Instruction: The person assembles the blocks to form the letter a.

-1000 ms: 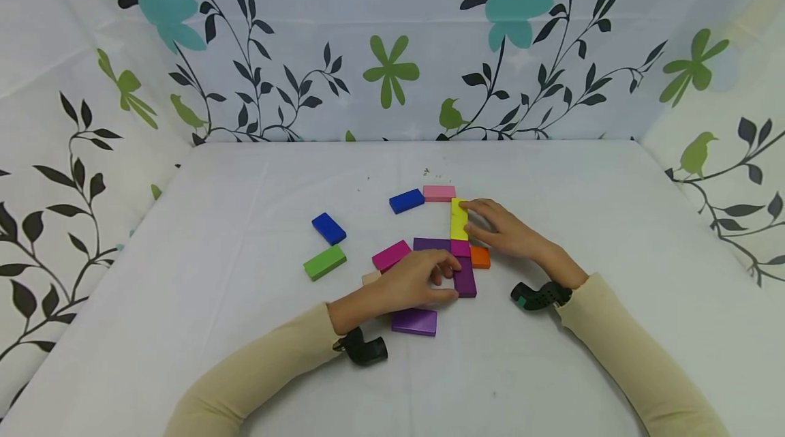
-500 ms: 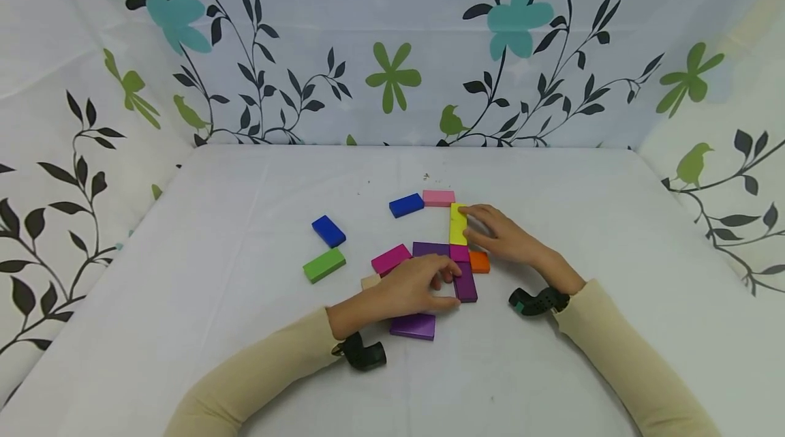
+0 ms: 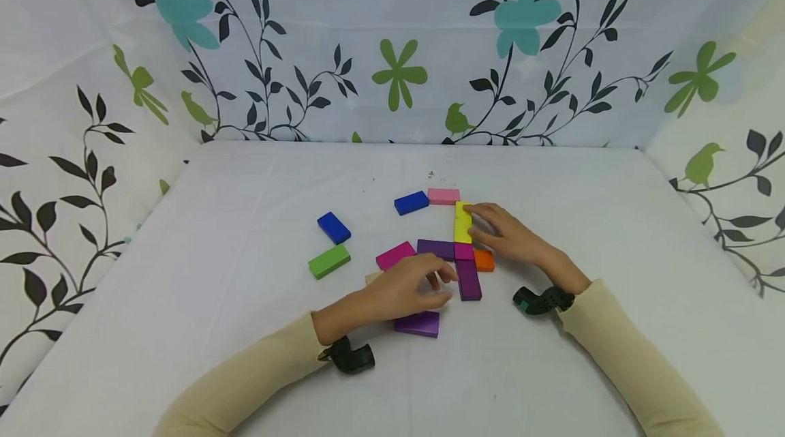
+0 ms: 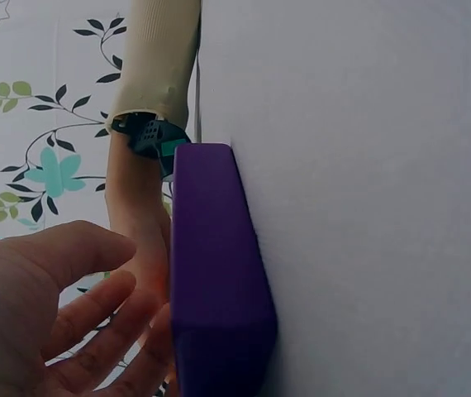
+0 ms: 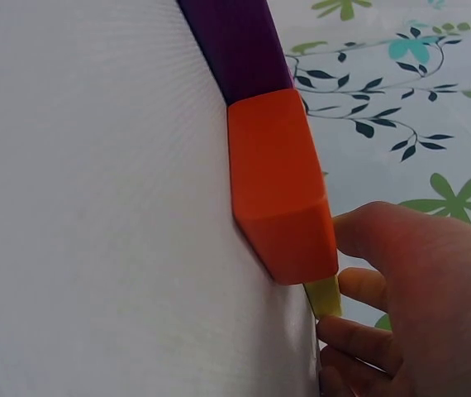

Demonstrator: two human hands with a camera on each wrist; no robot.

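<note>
My left hand (image 3: pixel 401 290), fingers loosely bent and holding nothing, hovers just left of a plum block (image 3: pixel 469 280). Below that hand lies a purple block (image 3: pixel 417 324), which looms large in the left wrist view. The right hand (image 3: pixel 505 232) touches the right side of a yellow block (image 3: pixel 463 222) with its fingertips. A small magenta block (image 3: pixel 464 251) sits between the yellow and plum blocks, with an orange block (image 3: pixel 484 260) at its right and a dark purple block (image 3: pixel 435 249) at its left. The left hand partly hides a pink-magenta block (image 3: pixel 395 255) and a wooden block (image 3: pixel 373 277).
A light pink block (image 3: pixel 443 196) lies behind the yellow one, with a blue block (image 3: pixel 411 202) beside it. Farther left are another blue block (image 3: pixel 334 227) and a green block (image 3: pixel 329 261). A white cloth (image 3: pixel 245 246) covers the table; patterned fabric (image 3: pixel 306 48) surrounds it.
My left hand has drawn slightly left, off the plum block. The right hand stays at the yellow block. The head view has shifted a little.
</note>
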